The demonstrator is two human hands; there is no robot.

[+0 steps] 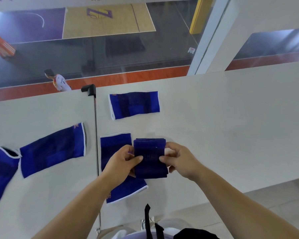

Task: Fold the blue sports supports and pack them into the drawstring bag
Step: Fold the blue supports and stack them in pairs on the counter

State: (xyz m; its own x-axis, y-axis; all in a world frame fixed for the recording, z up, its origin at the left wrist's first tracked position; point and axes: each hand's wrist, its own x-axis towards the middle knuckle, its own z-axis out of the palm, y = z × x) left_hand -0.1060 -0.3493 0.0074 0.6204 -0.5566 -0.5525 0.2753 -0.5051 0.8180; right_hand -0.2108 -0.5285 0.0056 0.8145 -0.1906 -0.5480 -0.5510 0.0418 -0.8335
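Observation:
A folded blue support [150, 168] is held just above the white table [214, 118]. My left hand [123, 161] pinches its left edge and my right hand [178, 159] pinches its right edge, thumbs on top. Under it lies a flat blue support [114, 145] with white trim, partly covered by my left hand. Another flat support [134, 105] lies farther back. Two more lie to the left: a long one [52, 150] and one [0, 171] at the left edge. A black item [195, 234], perhaps the drawstring bag, shows at the bottom edge.
A seam [95, 135] splits the table into two tops, with a black clamp [89, 89] at its far end. Beyond the table, glass overlooks a sports court where a person [59, 81] stands. A black strap [147, 219] hangs near my body.

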